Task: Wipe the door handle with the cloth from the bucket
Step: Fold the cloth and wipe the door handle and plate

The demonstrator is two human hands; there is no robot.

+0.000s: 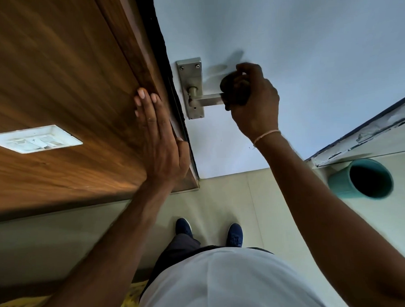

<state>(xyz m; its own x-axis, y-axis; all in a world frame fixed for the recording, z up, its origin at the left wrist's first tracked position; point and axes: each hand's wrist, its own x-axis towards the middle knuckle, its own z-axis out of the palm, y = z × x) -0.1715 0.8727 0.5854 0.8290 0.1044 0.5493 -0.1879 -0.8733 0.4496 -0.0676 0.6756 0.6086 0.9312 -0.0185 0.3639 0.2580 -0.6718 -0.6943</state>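
Observation:
A silver lever door handle (pixel 207 99) on a steel backplate (pixel 190 79) sits on the pale blue door. My right hand (pixel 256 104) is closed around a dark, bunched cloth (pixel 234 89), which is pressed over the free end of the lever. My left hand (pixel 158 136) lies flat, fingers together, against the brown wooden frame beside the door's edge and holds nothing. The teal bucket (pixel 360 180) stands on the floor at the lower right of the door; its inside looks dark.
A white switch plate (pixel 37 139) is set in the wooden panel (pixel 55 90) at left. Beige floor tiles (pixel 245 198) lie below, with my two blue shoes (pixel 184 227) on them. A second door edge (pixel 370 132) runs at right, above the bucket.

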